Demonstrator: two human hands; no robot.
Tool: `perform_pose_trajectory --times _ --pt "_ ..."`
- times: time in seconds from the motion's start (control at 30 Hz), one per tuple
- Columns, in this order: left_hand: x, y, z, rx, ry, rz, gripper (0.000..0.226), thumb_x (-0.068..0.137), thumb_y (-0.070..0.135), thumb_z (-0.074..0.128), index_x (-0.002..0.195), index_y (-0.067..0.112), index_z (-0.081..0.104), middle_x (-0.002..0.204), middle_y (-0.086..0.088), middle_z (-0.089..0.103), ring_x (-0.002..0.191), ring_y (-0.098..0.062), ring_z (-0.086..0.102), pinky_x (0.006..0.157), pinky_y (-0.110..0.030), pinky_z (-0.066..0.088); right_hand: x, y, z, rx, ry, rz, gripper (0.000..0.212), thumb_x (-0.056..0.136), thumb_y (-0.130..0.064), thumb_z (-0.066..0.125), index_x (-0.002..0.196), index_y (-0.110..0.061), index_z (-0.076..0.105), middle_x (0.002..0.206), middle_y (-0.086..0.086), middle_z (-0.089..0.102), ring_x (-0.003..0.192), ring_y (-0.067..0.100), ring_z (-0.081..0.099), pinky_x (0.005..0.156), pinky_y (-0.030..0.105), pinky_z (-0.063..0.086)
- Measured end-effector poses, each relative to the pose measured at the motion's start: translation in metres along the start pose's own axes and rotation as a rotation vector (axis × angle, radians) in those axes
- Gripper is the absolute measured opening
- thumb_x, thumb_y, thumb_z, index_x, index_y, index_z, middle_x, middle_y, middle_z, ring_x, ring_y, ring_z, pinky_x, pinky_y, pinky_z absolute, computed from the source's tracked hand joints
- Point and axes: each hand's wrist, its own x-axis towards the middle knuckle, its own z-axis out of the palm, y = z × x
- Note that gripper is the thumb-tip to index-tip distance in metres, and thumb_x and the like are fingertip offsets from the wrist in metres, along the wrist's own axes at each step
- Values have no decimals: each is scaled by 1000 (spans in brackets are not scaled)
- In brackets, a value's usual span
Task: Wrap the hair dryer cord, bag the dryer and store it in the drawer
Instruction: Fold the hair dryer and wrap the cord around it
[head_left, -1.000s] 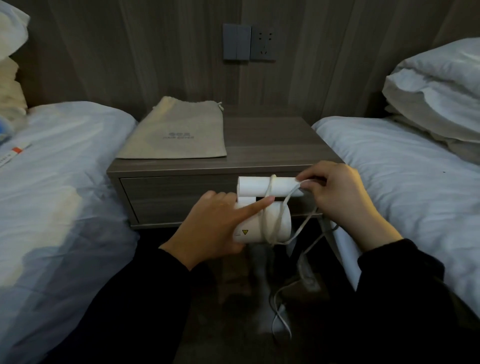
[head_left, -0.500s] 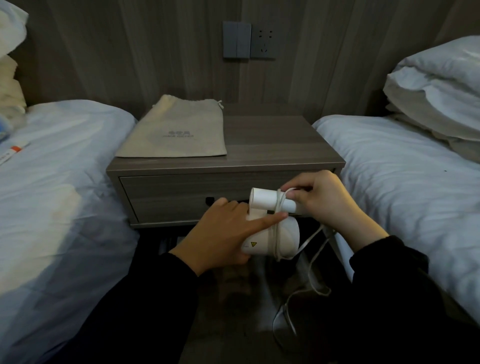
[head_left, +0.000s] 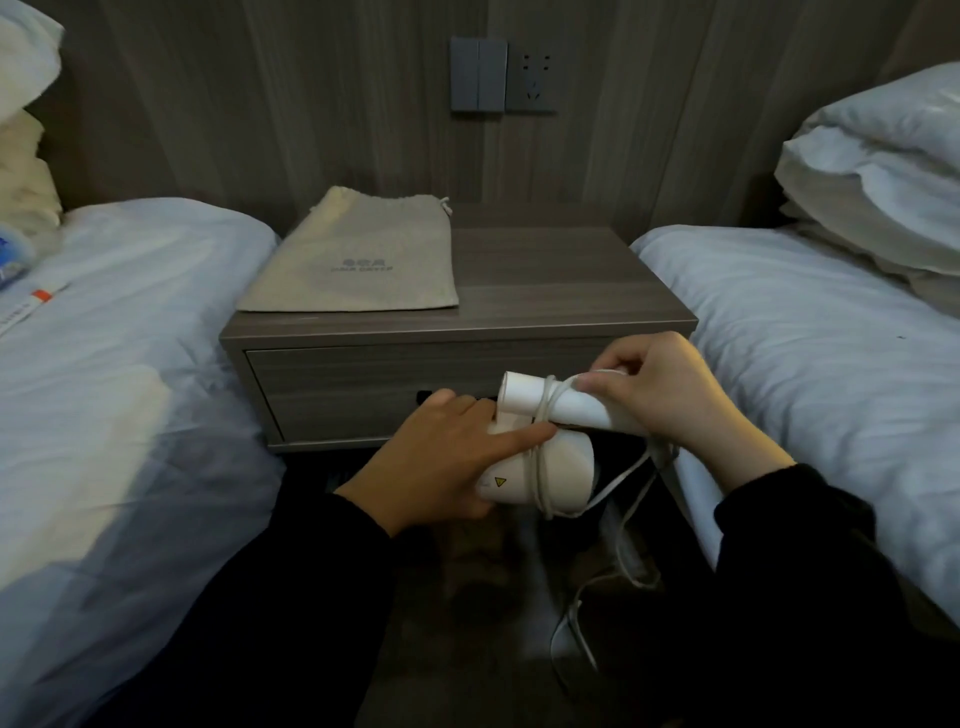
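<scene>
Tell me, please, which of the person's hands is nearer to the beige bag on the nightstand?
Left. The left hand holds the hair dryer below the bag, in front of the drawer; the right hand, pinching the cord, is farther off toward the nightstand's right end.

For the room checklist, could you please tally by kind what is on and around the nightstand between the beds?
hair dryer: 1
cord: 1
cloth bag: 1
nightstand: 1
beds: 2
light switch plate: 1
wall socket: 1
Total: 8
</scene>
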Motion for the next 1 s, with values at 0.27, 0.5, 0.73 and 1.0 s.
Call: perform_pose_trajectory --times 0.27,0.5,0.73,1.0 --pt "-3 -4 1 -79 9 -27 88 55 51 71 133 32 36 82 -5 60 70 -22 58 66 -32 43 14 35 -18 255 67 54 13 74 -13 75 64 -14 67 58 9 58 53 8 48 54 20 40" --pt "-4 3 -4 -424 -64 -144 84 67 50 68 137 39 23 109 -5 59 100 -22 57 90 -35 40 15 59 -6 942 -163 301 33 78 11 52 66 -11 74 54 0 69 48 6 63 49 16 52" --pt "-4 11 -5 -924 -33 -448 98 61 33 83 130 59 18 129 9 51 112 -8 53 94 -23 45 15 62 19 948 -122 346 25 86 -6 57 61 -5 60 43 3 56 31 7 43 34 15 33" --pt "1 8 -8 -1278 184 -658 99 57 24 84 126 61 24 113 19 53 98 6 57 78 -14 48 8 31 35 828 -214 217 29 86 9 47 60 0 54 39 2 55 28 8 37 33 17 31"
